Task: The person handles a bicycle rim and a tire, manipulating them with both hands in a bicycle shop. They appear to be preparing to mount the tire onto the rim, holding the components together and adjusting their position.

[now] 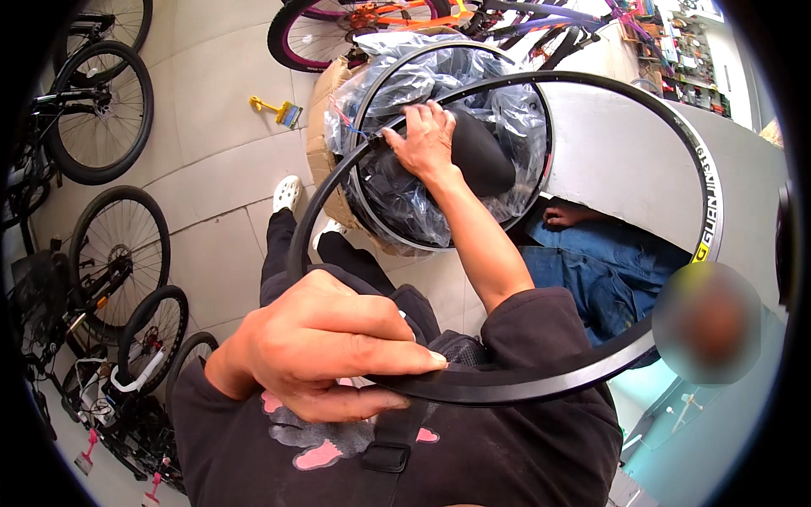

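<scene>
A black bicycle rim [541,380] without spokes is held up between my two hands, with a white and yellow marked stretch on its right side. My left hand [329,338], close to my chest, pinches the near part of the rim between thumb and fingers. At the far side, my right hand [422,139] is closed over the same rim. Beneath that hand, a second bare rim [547,135] lies on a cardboard box [317,106] filled with clear plastic wrapping [397,68]. A smooth dark rounded object [483,156] sits inside the second rim, partly hidden by my right hand.
Another person in blue jeans [608,270] is close on the right, beside a grey panel [617,160]. Bicycles [97,114] line the left side, and more bicycles with an orange frame [414,15] stand beyond the box. A yellow-handled brush [279,110] lies on the tiled floor.
</scene>
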A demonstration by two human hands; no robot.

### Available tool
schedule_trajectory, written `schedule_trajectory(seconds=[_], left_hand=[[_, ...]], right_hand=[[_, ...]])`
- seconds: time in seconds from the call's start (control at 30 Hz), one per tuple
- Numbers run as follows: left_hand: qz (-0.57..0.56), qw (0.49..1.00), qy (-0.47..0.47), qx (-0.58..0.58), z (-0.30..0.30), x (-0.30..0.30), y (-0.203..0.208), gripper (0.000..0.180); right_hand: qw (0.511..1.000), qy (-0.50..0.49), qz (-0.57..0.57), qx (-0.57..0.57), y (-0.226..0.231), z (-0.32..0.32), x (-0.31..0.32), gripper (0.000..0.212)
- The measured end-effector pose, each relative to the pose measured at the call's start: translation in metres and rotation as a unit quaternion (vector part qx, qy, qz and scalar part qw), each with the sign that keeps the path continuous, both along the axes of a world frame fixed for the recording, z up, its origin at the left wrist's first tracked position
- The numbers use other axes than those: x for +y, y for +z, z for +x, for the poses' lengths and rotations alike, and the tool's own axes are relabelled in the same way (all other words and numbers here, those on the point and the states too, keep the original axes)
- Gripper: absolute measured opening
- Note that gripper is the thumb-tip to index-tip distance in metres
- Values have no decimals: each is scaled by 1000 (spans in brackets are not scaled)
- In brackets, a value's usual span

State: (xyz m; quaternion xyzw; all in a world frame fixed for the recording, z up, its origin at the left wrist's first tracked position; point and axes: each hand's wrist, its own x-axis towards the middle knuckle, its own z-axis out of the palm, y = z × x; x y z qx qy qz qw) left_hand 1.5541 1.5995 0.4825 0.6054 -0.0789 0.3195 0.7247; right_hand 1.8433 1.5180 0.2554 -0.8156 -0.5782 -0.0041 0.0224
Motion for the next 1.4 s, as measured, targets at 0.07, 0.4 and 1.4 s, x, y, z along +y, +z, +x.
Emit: schedule_trajectory(seconds=[0.07, 0.4, 1.4], left_hand=[[4, 1000, 1, 1, 2, -4, 1, 39], [22, 1000, -13, 14, 64, -44, 6, 46], [-396, 738, 60, 543, 114, 27, -388, 39]], right_hand=[[990, -20, -34, 134, 2, -4, -1, 43], [815, -237, 32, 528, 73, -32, -81, 37], [599, -570, 424, 370, 156, -67, -377, 10]])
